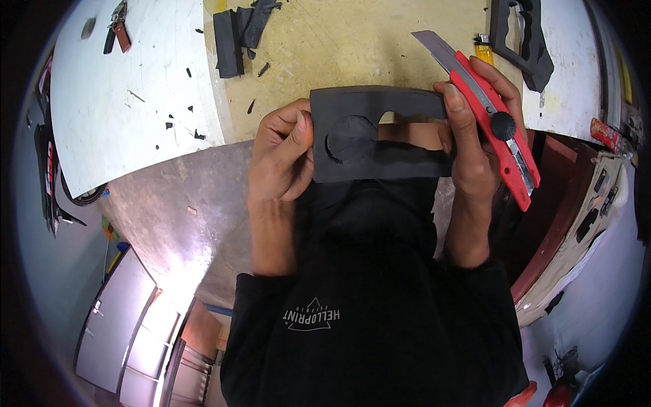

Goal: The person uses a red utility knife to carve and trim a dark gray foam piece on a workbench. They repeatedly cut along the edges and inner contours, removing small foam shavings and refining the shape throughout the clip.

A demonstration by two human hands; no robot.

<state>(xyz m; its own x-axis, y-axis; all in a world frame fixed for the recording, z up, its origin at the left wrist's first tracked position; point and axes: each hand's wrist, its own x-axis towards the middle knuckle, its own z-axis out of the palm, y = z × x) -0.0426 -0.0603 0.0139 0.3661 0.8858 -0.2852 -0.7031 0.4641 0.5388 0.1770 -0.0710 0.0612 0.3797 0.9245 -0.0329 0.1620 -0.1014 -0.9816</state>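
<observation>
I hold a flat dark grey foam piece (380,136) up in front of my chest with both hands. It has a round cut-out plug near its left side and an open notch at its top middle. My left hand (281,152) grips its left edge, thumb pressed on the front. My right hand (475,129) pinches its right edge and also holds a red utility knife (491,115), whose blade is extended and points up and to the left, away from the foam.
Behind the foam lies a white table (129,102) with a yellowish cutting board (352,47), black foam offcuts (237,34) and small scraps. A yellow lighter (483,51) and a black foam frame (525,37) lie at the far right. Keys (116,27) lie at the far left.
</observation>
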